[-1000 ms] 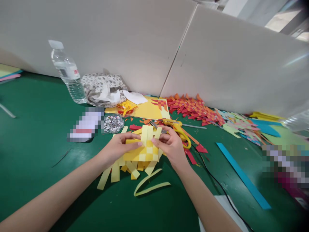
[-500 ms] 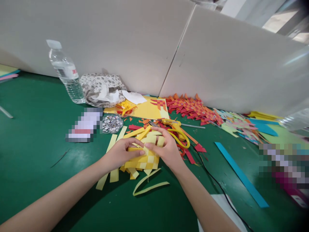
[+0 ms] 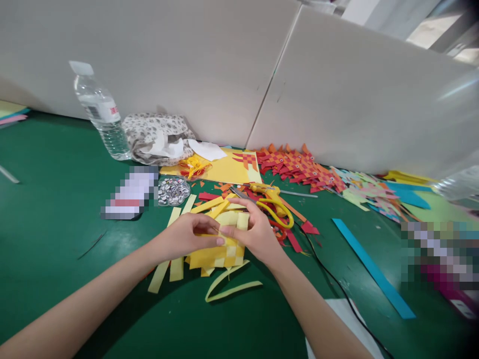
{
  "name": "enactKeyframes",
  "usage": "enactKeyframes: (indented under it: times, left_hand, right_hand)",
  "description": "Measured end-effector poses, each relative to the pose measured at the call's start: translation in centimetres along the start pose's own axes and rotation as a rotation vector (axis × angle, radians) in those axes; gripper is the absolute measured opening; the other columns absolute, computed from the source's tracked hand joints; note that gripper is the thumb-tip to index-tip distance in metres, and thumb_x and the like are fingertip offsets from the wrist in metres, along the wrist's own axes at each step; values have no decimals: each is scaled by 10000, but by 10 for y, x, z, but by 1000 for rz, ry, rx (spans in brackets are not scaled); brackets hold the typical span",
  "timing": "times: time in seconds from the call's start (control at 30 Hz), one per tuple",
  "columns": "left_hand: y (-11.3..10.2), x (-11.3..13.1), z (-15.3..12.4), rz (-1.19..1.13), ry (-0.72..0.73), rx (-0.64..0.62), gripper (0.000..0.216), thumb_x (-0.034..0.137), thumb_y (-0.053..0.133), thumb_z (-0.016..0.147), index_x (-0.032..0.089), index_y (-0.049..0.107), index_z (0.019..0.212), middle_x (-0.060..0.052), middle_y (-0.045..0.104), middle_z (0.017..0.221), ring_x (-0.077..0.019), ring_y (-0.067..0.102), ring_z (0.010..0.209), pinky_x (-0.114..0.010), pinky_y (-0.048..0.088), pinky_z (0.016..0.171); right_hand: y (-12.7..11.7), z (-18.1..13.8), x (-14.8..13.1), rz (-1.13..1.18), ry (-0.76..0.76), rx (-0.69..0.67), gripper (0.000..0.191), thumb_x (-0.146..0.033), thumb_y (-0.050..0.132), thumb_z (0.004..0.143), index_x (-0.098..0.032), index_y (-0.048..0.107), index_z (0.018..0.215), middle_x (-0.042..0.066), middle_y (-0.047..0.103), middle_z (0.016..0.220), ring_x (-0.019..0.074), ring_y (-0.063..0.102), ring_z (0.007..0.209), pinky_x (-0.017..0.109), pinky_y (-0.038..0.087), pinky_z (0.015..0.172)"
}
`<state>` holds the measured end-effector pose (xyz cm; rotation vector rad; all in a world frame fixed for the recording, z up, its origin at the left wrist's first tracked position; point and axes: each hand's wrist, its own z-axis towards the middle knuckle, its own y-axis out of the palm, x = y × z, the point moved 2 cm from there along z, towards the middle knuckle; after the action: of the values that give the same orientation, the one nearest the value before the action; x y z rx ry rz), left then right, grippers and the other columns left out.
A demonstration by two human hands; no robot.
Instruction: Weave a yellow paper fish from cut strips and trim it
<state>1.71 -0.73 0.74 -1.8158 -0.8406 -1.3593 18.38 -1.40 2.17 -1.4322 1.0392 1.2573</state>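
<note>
A woven mat of yellow paper strips lies on the green table in front of me, with loose strip ends sticking out at its top and bottom. My left hand grips its left side, thumb on top and fingers closed. My right hand pinches the mat's upper right part, and its fingertips meet those of the left hand over the weave. A curled pale yellow strip lies just below the mat.
Yellow scissors lie right of my hands, among red and orange scraps. A tub of googly eyes, a water bottle, a patterned cloth, woven paper fish, a blue strip and a black cable surround the work. A grey partition stands behind.
Both hands lowered the woven mat toward the table and drew together over it. The upright strip ends now lie flatter.
</note>
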Motion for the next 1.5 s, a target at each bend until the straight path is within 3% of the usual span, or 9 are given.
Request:
enactKeyframes:
  times: [0.13,0.4,0.57,0.83,0.97,1.07,1.17,1.4,1.5]
  left_hand:
    - [0,-5,2,22,-24,39,218,376,679,663,164,632,688,61,497,527,-89,447,504,-214,340,503]
    - [-5,0,1,-117,-34,117,222,328,720,623,156,579,614,60,498,542,-73,444,505,-199,338,499]
    - [-3,3,-1,-115,-62,58,289,381,704,636,161,662,818,-16,659,727,-148,578,631,-253,442,573]
    - [-1,-4,0,-130,-51,74,309,400,673,676,153,674,861,-19,647,741,-148,570,657,-261,435,608]
    - [1,-5,0,-39,-78,118,266,409,682,653,151,628,692,42,511,574,-91,438,510,-220,328,488]
    - [1,-4,0,69,-84,175,385,437,696,618,167,451,495,81,330,483,-58,275,439,-213,201,426]
    - [0,-4,0,130,-78,197,478,458,699,598,186,329,464,86,255,481,-53,210,438,-220,148,416]
    - [0,-4,-1,55,-76,169,347,476,680,590,179,505,542,64,371,475,-79,319,443,-222,205,411]
    - [1,-4,-1,75,-97,195,347,448,692,593,179,489,511,73,338,459,-68,284,425,-223,179,408]
  right_hand:
    - [-1,1,0,19,-17,39,593,-297,754,620,-245,485,1146,14,663,835,178,645,756,297,513,665]
    - [-13,9,4,84,-91,169,539,-286,773,577,-220,515,1046,-34,642,679,140,621,653,284,501,664]
    - [-8,6,4,34,-78,142,517,-280,756,602,-217,519,1058,-21,647,701,154,638,693,291,504,683]
    - [-3,4,2,16,-49,124,440,-237,740,612,-215,546,1007,-27,630,705,131,624,688,263,490,664]
    - [-2,4,2,-7,-38,114,454,-242,758,580,-209,553,983,-24,622,705,139,617,680,274,486,651]
    - [-2,3,2,-4,-60,114,433,-264,756,591,-213,554,971,-21,628,696,144,620,686,285,489,665]
    - [-2,3,2,18,-69,113,423,-267,763,585,-218,557,951,-25,629,690,136,619,674,282,492,669]
    - [-1,3,2,14,-74,108,407,-279,758,586,-216,561,937,-21,628,701,141,624,682,285,499,670]
    - [1,3,2,20,-64,93,405,-265,763,577,-213,567,927,-24,629,696,136,620,668,277,494,660]
